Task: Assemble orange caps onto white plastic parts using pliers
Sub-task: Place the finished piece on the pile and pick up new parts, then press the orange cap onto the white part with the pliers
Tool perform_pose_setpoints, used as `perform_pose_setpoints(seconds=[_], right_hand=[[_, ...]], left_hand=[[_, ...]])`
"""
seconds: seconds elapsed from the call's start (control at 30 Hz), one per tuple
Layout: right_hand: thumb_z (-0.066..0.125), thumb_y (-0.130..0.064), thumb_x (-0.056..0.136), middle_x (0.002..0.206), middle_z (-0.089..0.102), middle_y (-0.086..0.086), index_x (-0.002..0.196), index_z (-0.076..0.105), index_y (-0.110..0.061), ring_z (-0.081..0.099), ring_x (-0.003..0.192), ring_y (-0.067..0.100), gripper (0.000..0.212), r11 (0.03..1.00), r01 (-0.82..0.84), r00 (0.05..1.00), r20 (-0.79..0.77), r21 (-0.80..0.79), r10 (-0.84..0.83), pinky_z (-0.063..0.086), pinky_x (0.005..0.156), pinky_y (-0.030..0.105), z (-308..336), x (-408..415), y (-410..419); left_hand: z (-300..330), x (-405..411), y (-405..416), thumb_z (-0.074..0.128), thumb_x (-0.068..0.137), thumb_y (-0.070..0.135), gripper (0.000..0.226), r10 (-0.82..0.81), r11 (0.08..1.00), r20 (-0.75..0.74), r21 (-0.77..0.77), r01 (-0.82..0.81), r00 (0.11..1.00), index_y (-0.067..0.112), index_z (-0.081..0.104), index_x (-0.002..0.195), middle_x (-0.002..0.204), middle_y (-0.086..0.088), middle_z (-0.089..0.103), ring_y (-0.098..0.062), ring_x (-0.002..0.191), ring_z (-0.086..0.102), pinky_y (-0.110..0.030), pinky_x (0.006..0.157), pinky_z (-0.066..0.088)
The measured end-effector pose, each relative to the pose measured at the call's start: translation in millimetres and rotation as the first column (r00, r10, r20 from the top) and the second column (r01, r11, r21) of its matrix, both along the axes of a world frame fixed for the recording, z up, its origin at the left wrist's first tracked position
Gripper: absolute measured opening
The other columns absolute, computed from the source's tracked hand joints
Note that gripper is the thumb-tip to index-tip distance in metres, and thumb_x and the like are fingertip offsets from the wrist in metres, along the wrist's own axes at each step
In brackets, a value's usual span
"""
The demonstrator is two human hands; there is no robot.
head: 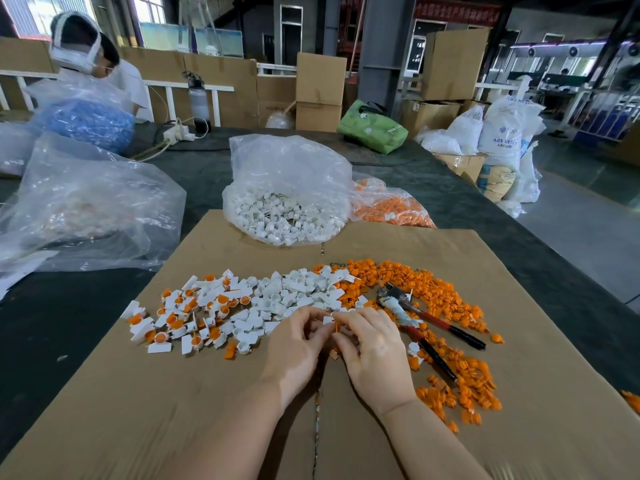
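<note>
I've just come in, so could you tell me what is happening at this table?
A person is fitting an orange cap to a white plastic part, pinched between the left hand and right hand. The pliers lie unused on the cardboard sheet, among loose orange caps.

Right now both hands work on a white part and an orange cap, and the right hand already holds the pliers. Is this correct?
Not quite. The head view shows the pliers lying on the cardboard, right of the right hand, unheld. Both hands, left hand included, pinch the white part and orange cap.
</note>
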State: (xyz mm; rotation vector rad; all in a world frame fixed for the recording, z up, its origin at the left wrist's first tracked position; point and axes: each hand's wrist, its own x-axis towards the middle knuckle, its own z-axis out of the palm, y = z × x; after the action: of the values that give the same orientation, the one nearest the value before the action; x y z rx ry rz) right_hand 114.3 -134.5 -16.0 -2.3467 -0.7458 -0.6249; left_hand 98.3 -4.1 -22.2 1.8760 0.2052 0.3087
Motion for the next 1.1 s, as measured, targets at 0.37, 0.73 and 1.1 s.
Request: perform_pose_setpoints(seconds=[0.37, 0.73, 1.1], right_hand=[[0.044, -0.048, 0.087, 0.138, 0.04, 0.005, 0.133, 0.04, -0.021, 0.032, 0.13, 0.027, 0.053, 0.712, 0.447, 0.642, -0.361, -0.541, -0.677, 0.018, 0.109, 0.051, 28.8, 26.9, -58.9], [0.046, -0.049, 0.087, 0.122, 0.047, 0.01, 0.119, 0.048, -0.014, 0.042, 0.116, 0.03, 0.047, 0.729, 0.417, 0.697, -0.325, -0.543, -0.64, 0.04, 0.096, 0.04, 46.0, 37.3, -57.6], [0.051, -0.023, 0.086, 0.05, 0.038, -0.001, 0.061, 0.04, -0.015, 0.04, 0.052, 0.015, 0.029, 0.995, 0.03, 0.419, -0.905, 0.097, 0.076, 0.031, 0.052, 0.028, 79.8, 5.7, -26.8]], left_hand=[[0.0, 6.4, -2.7, 0.063, 0.089, 0.024, 0.004, 0.064, 0.997, -0.06, -0.045, -0.067, 0.996, 0.026, 0.06, 0.09, 0.079, 0.0, 0.064, -0.008, 0.071, 0.057, -0.006, 0.056, 0.041], [9.6, 15.3, -3.3, 0.063, 0.089, 0.015, 0.002, 0.085, 0.949, -0.124, -0.293, -0.118, 0.989, 0.016, 0.063, 0.09, 0.067, -0.002, 0.06, -0.011, 0.062, 0.055, -0.022, 0.059, 0.047], [33.4, 23.1, 1.4, 0.06, 0.09, 0.005, 0.003, 0.116, 0.817, -0.154, -0.547, -0.183, 0.981, 0.005, 0.063, 0.091, 0.066, -0.006, 0.059, -0.006, 0.044, 0.05, -0.015, 0.04, 0.039]])
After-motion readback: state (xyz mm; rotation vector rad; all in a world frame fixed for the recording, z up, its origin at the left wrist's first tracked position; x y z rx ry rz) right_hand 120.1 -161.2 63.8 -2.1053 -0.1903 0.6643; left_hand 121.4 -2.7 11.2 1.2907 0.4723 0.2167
